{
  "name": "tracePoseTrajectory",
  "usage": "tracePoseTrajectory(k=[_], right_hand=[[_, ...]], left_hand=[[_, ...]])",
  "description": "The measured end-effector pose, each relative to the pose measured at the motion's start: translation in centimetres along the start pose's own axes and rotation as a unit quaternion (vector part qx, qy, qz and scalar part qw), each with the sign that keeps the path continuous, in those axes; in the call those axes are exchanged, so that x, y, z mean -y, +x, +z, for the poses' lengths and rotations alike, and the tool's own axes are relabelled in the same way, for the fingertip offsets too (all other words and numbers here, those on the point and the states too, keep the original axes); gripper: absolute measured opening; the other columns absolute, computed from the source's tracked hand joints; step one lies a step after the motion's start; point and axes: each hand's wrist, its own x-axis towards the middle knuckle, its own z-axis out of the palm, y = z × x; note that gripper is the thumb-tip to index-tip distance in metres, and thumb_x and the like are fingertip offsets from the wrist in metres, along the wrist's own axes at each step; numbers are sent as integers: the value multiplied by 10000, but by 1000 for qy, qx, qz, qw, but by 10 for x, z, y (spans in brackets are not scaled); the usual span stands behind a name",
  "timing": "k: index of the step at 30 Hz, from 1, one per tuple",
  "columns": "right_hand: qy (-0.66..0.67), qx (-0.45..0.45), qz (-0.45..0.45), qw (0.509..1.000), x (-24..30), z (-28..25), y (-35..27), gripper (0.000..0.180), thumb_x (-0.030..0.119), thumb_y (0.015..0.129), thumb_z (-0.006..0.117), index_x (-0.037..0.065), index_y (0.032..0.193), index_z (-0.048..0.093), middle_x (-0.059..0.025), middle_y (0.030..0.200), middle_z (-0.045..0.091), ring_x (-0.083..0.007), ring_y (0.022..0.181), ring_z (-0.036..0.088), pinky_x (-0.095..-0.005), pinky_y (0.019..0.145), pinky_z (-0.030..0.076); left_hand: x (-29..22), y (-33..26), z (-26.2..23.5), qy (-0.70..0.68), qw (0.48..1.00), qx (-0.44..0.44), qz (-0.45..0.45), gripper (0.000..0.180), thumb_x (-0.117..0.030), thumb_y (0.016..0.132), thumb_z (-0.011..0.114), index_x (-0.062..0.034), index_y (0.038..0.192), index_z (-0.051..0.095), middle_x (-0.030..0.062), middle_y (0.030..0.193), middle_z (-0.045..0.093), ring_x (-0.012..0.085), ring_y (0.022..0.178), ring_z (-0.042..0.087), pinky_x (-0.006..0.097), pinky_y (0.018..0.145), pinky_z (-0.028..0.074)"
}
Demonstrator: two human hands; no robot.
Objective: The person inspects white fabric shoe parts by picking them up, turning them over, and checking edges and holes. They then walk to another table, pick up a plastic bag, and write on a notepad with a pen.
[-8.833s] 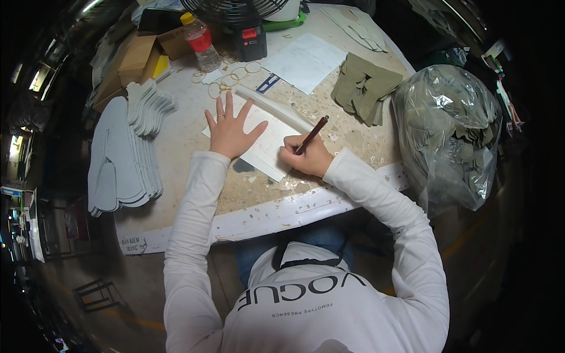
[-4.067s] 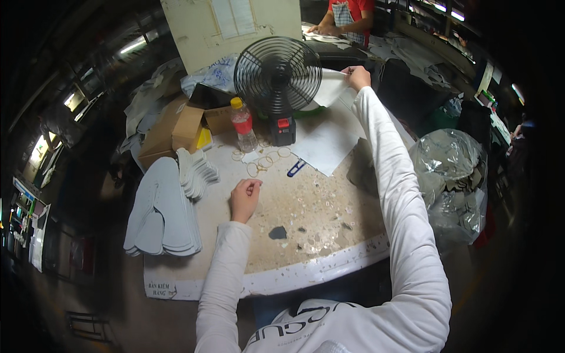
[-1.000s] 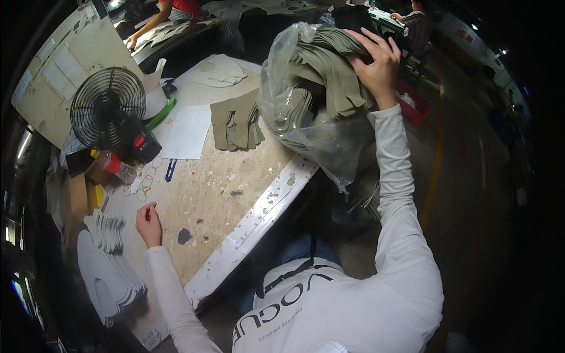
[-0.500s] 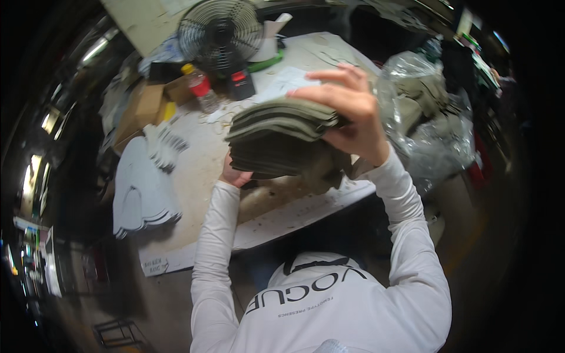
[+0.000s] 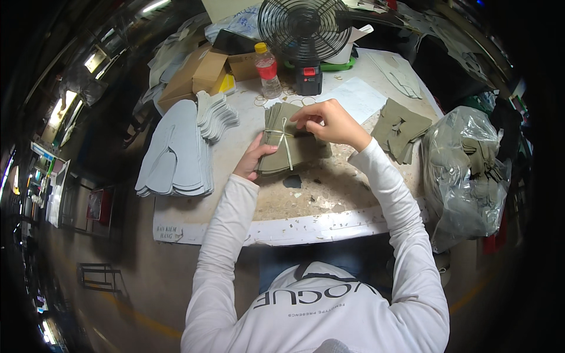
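A stack of olive-green cut fabric pieces, bound with a pale tie whose small loop stands up near the top, sits low over the table. Its left edge is gripped by my left hand, with the thumb on top and the fingers mostly hidden underneath. My right hand is above the stack's right side, its fingers curled in close to the tie's loop. Whether a bit of tie is between those fingertips is too small to tell. To the right lie more olive pieces, untied.
Stacked pale grey pieces are on the left. A drink bottle, a black fan and an open cardboard box stand behind. A clear plastic bag of olive pieces bulges at the right edge. Scraps litter the table.
The olive stack has come down from a raised, tilted position to lie flatter, its tie now facing up. My right hand has left the stack's end and curled over its top. My view has shifted.
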Motion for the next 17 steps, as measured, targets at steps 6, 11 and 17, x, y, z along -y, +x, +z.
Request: tracePoseTrajectory(k=[6, 11, 17], right_hand=[[-36, -41, 30, 998, -11, 41, -6, 197, 120, 750, 636, 47, 932, 626, -102, 793, 600, -215, 665, 628, -308, 599, 488], [-130, -70, -119, 982, -23, 63, -19, 209, 90, 766, 646, 100, 972, 611, -46, 959, 557, -247, 759, 610, -360, 631, 487], [-169, -113, -80, 976, -45, 69, -26, 260, 91, 781, 631, 137, 1037, 625, -50, 960, 571, -238, 809, 617, -318, 652, 495]], left_hand=[[9, 5, 12, 30, 986, -114, 114, 410, -119, 845, 558, -55, 1225, 419, 59, 1094, 544, 158, 988, 555, 305, 841, 477], [14, 8, 3, -98, 985, -119, 76, 299, -205, 880, 540, -78, 1140, 466, 54, 1074, 554, 155, 972, 559, 307, 854, 459], [14, 8, 9, 2, 992, -93, 87, 431, -218, 882, 568, -51, 1250, 418, 85, 1176, 532, 165, 1070, 519, 297, 926, 416]])
